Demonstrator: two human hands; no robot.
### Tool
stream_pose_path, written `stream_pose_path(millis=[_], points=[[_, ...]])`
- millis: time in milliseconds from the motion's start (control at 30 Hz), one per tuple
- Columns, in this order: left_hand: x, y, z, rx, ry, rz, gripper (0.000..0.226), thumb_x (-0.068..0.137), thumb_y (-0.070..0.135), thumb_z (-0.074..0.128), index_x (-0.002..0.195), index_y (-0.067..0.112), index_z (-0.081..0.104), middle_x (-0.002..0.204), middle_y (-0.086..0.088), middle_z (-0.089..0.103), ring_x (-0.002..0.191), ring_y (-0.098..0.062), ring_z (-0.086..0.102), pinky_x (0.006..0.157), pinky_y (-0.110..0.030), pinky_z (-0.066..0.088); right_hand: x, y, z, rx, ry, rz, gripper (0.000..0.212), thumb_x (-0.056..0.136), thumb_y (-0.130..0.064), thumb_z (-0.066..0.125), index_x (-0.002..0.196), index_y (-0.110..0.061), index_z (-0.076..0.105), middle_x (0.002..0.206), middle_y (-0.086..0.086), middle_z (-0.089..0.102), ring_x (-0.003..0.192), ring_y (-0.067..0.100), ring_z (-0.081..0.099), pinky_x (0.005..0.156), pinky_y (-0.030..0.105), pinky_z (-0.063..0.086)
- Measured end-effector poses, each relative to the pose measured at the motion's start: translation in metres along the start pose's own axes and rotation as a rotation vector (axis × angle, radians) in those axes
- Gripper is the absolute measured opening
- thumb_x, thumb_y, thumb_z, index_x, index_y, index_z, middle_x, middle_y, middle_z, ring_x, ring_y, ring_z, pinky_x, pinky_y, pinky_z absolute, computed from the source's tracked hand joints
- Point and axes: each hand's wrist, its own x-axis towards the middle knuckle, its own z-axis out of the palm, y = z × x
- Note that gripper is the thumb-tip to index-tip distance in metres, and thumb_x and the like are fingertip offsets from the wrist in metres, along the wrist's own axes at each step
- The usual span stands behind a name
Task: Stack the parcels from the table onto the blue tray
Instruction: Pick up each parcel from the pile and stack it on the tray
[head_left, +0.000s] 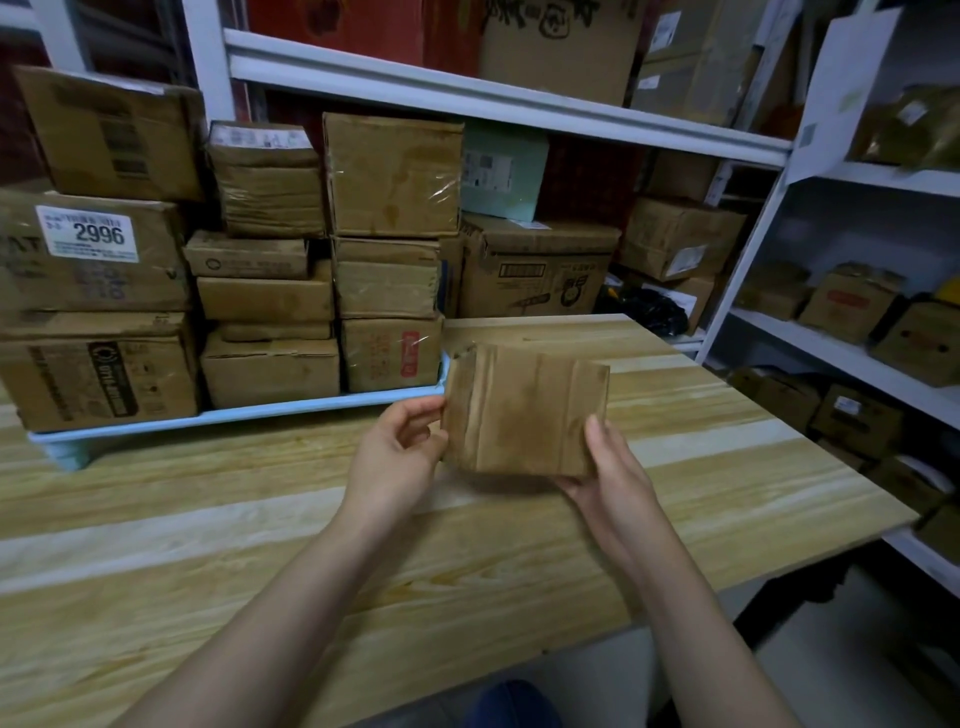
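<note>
White metal shelving (467, 88) fills the back and right of a storeroom, its two visible bays loaded with brown boxes and one pale green box (501, 171). In front stands one wooden table (208, 519), striped in light and honey planks.

One blue tray (234, 413) sits at the table's far left on short legs. Eleven stacked cartons (387, 275) can be counted on it in three columns: three on the left, five in the middle, three on the right. They reach up to the underside of the upper shelf and out to the tray's right end. One on the left bears a white label reading 2996.

A single flat brown parcel (524, 410) is held clear of the tabletop, just right of the tray, and it hides the tray's right corner.

Two bare hands hold it. The left hand (400, 447) pinches the parcel's left edge between thumb and curled fingers. The right hand (613, 467) grips its lower right corner, thumb pressed on the near face and fingers tucked beneath.
</note>
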Motion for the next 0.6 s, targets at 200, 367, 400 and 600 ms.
stream_pose_path(millis=[200,367,400,600], points=[[-0.004,0.001,-0.003,0.027,0.002,0.041,0.034,0.087,0.007,0.068,0.104,0.037,0.065,0.11,0.008,0.068,0.101,0.003,0.057,0.088,-0.021,0.045,0.009,0.013,0.0,-0.089,0.03,-0.009,0.033,0.104,-0.02,0.049,0.134,-0.033,0.055,0.122,-0.014,0.07,0.112,0.011,0.065,0.1,0.047,0.051],[-0.004,0.001,-0.004,0.023,-0.028,0.077,0.042,0.084,0.002,0.071,0.102,0.04,0.066,0.115,0.009,0.068,0.113,-0.011,0.059,0.094,-0.026,0.05,0.01,0.015,0.004,0.003,0.035,0.011,0.026,0.102,-0.026,0.051,0.128,-0.026,0.055,0.125,-0.001,0.068,0.108,0.024,0.066,0.098,0.051,0.052],[-0.005,0.002,-0.004,0.016,-0.034,0.088,0.042,0.083,-0.001,0.071,0.102,0.037,0.066,0.116,0.009,0.067,0.113,-0.011,0.059,0.09,-0.019,0.05,0.009,0.014,0.006,0.041,0.045,0.023,0.033,0.098,-0.034,0.053,0.128,-0.022,0.054,0.128,0.005,0.067,0.11,0.027,0.066,0.097,0.051,0.052],[-0.005,0.002,-0.004,0.048,0.007,0.124,0.043,0.084,-0.01,0.065,0.118,0.017,0.065,0.137,0.001,0.05,0.118,-0.01,0.052,0.069,0.002,0.042,0.01,0.014,0.005,0.137,0.046,0.071,0.079,0.077,-0.064,0.057,0.146,-0.025,0.047,0.142,0.012,0.058,0.123,0.031,0.062,0.097,0.05,0.053]])
